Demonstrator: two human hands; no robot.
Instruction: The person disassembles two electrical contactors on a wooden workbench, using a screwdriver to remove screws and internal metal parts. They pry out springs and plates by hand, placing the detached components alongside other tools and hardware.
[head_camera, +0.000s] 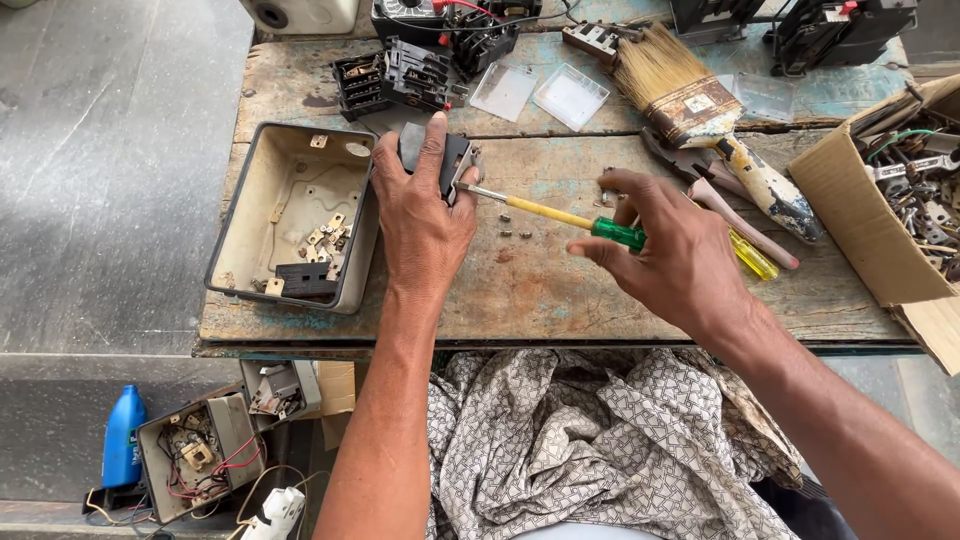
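A worn wooden tabletop (560, 300) stands over a grey floor and carries scattered electrical parts. The left hand (420, 215) presses a small dark switch block (452, 158) against the tabletop centre, fingers closed around it. The right hand (675, 255) grips the green handle of a yellow-shafted screwdriver (560, 215); the tip meets the right side of the block. Small screws (512, 226) lie just below the shaft. An open beige metal box (290, 215) sits just left of the left hand. A paintbrush (700, 110) lies near the far edge.
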